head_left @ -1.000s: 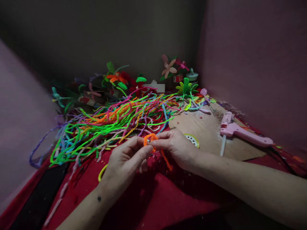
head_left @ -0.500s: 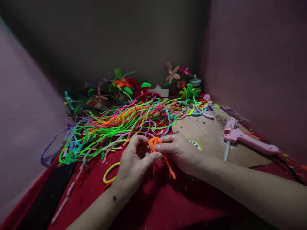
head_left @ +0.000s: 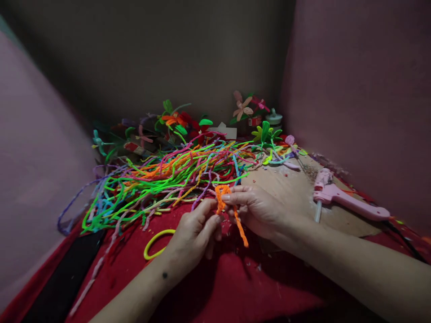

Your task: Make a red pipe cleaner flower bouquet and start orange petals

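Both hands meet over the red cloth [head_left: 235,282] and pinch one orange pipe cleaner [head_left: 222,195]. Its top is bent into a small narrow loop and its tail hangs down towards me. My left hand [head_left: 195,233] grips it from below, thumb and fingers closed at the base of the loop. My right hand [head_left: 257,210] pinches the loop's upper side with thumb and forefinger. A big tangle of coloured pipe cleaners [head_left: 168,175] lies just behind the hands.
A yellow ring [head_left: 156,242] lies left of my left hand. A pink glue gun [head_left: 346,202] rests on a wooden board [head_left: 289,184] at the right. Finished pipe-cleaner flowers [head_left: 175,119] and a small jar [head_left: 273,117] stand at the back by the wall.
The round orange loop has been squeezed narrower and turned upright. Both hands shifted slightly right and up, and the yellow ring now shows more fully.
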### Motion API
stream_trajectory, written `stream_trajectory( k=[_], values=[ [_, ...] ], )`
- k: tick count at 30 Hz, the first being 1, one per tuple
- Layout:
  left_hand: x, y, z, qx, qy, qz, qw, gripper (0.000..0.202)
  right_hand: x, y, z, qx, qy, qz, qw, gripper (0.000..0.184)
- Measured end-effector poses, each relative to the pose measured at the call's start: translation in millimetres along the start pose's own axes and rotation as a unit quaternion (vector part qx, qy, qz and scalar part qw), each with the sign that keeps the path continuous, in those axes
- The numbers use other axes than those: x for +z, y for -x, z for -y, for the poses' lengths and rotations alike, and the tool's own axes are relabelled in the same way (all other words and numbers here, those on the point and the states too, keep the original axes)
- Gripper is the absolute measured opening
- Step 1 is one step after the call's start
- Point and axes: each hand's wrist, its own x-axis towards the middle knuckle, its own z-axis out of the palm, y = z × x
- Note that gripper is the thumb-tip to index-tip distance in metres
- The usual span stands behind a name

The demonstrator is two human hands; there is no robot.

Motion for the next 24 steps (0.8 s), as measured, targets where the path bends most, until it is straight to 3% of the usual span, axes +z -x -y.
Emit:
stream_trajectory(
  k=[3,5,7,9,10,11,15,24],
  values=[
    [2.4,1.3,-1.1,0.043,-0.160,-0.022,0.986,0.017,-0.1,-1.4,-5.4,0.007,0.003,-0.028,1.000,0.009],
    [2.2,2.4,-2.6,0.050,-0.216,-0.026,0.975,0.014,0.8,-1.8,-8.9,0.014,0.005,-0.041,0.999,0.009],
    [-0.6,2.7,-5.5,0.008,-0.174,0.015,0.985,0.014,2.2,-1.4,-10.5,0.026,0.002,-0.039,0.999,0.009],
    [-5.3,1.2,-8.9,-0.071,-0.054,0.093,0.992,0.024,3.4,-0.5,-9.6,0.039,-0.005,-0.020,0.999,0.008],
    [-7.7,-0.1,-10.0,-0.119,0.016,0.136,0.983,0.028,3.6,0.0,-8.5,0.042,-0.014,-0.010,0.999,0.007],
    [-9.6,-1.6,-10.4,-0.141,0.065,0.146,0.977,0.029,3.6,0.4,-7.1,0.043,-0.025,-0.001,0.999,0.006],
    [-11.6,-4.6,-8.2,-0.114,0.053,0.080,0.989,0.029,1.1,0.5,-2.4,0.045,-0.053,0.013,0.997,0.006],
    [-34.1,5.6,-19.8,-0.158,0.148,0.222,0.951,0.022,1.1,3.7,-0.6,0.011,0.039,-0.011,0.999,0.008]
  ],
)
